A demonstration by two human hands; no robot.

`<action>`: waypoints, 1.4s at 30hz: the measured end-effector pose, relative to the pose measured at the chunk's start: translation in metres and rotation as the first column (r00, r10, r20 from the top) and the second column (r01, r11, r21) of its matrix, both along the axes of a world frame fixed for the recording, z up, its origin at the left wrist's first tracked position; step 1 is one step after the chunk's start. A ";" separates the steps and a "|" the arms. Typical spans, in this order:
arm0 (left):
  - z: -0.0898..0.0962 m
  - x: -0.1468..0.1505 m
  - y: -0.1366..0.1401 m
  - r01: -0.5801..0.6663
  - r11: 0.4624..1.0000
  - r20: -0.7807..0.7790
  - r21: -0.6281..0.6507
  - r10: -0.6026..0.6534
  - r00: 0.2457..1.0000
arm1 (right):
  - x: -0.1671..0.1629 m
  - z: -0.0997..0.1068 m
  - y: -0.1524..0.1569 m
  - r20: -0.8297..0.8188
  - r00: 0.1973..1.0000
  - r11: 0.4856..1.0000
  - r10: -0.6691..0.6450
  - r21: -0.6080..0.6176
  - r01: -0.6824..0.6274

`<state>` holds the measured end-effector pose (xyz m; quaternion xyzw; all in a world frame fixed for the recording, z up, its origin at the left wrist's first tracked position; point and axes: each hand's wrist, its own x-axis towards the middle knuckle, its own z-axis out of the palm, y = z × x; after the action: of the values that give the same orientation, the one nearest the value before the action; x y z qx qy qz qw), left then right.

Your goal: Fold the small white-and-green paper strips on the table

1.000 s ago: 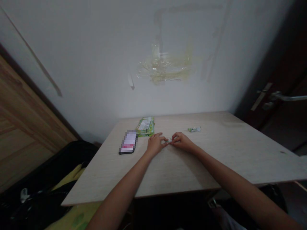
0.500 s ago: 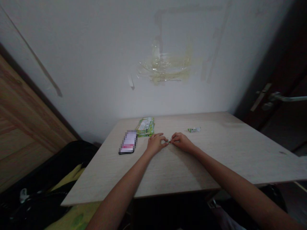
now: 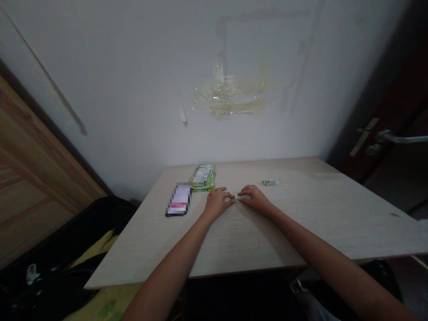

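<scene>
Between my two hands, on the pale tabletop [image 3: 234, 249], is a small green-and-white piece [image 3: 237, 199], perhaps a folded wrapper; it is too small and covered to be sure. My left hand [image 3: 218, 201] pinches its left end with thumb and forefinger, the other fingers resting towards the stack behind. At its right end, my right hand [image 3: 254, 199] is closed on it with thumb and fingertips. Just behind my left hand lies a stack of green-and-white packets [image 3: 203, 176]. A crumpled or folded green-and-white wrapper [image 3: 271, 182] lies beyond my right hand.
Left of my left hand lies a phone [image 3: 179, 199] with a blurred screen. A white wall [image 3: 133, 89] with old tape [image 3: 230, 96] rises at the table's back edge. A dark door with a metal handle [image 3: 406, 137] stands right; dark bags or cloth [image 3: 67, 249] lie lower left.
My fingers have shifted slightly around the small piece, and more of its green-and-white surface shows between them. Everything else stays in place.
</scene>
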<state>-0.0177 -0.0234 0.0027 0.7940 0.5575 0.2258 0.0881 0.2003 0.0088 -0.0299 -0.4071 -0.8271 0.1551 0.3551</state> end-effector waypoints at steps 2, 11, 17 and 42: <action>-0.001 0.000 0.000 0.008 1.000 -0.007 0.014 -0.008 1.000 | 0.000 -0.002 0.000 0.011 0.998 0.998 -0.055 0.018 0.055; -0.007 0.000 0.001 0.043 0.995 0.034 0.085 -0.046 0.998 | -0.002 -0.004 -0.002 0.010 0.998 0.997 -0.067 0.031 0.066; -0.012 0.000 0.005 0.013 0.997 0.079 0.081 -0.019 0.997 | -0.002 0.000 -0.004 -0.025 0.998 0.998 -0.054 0.018 0.055; -0.012 0.001 0.012 0.030 0.998 0.406 0.058 -0.051 0.912 | -0.004 0.017 -0.010 -0.123 0.991 0.997 -0.046 -0.069 0.038</action>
<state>-0.0170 -0.0119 -0.0091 0.7430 0.5044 0.3982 0.1870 0.1968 -0.0010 -0.0132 -0.4257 -0.7890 0.1998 0.3955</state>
